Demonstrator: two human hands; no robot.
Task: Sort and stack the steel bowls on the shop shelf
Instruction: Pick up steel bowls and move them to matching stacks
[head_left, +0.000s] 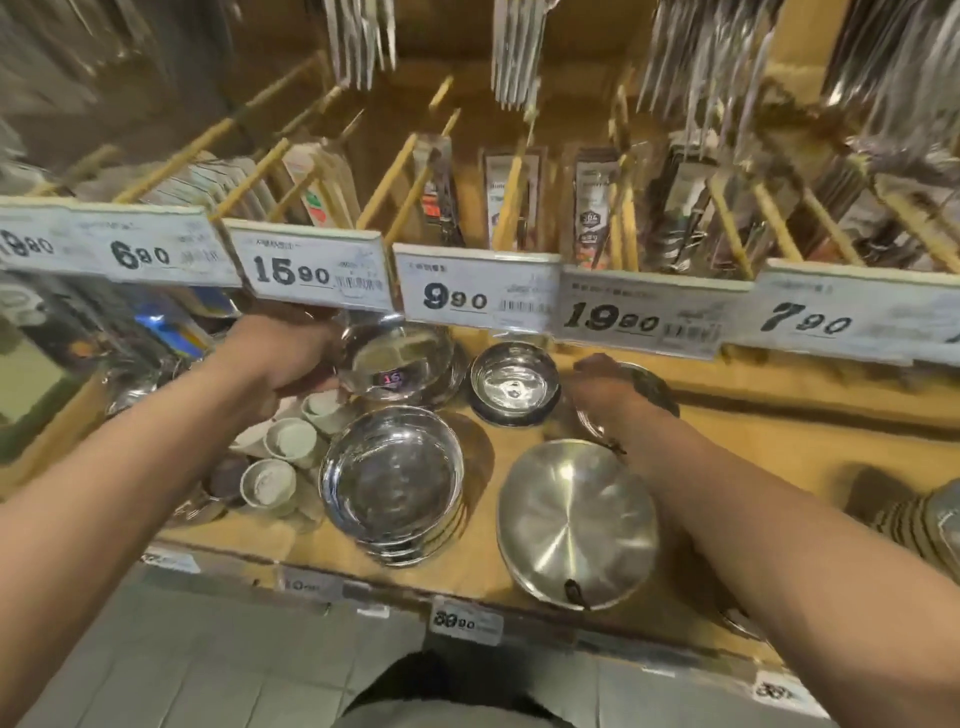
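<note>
We hold one steel bowl (387, 364) tilted at the back of the shelf (779, 452), our left hand (283, 358) clamped on its rim; the right hand (602, 387) seems to pinch another bowl (649, 389), though blur hides the fingers. Stiff, light and slick, these bowls are best taken by the rim. A stack of bowls (392, 480) sits in front. Price tags (317, 270) read 15.90, 9.90, 19.90, 7.90

Price-tag rail (478, 291) overhanging the back bowls (514, 382), white cups (288, 441) crowding left, bare shelf (769, 447) open on the right, narrow gaps between stacks
</note>
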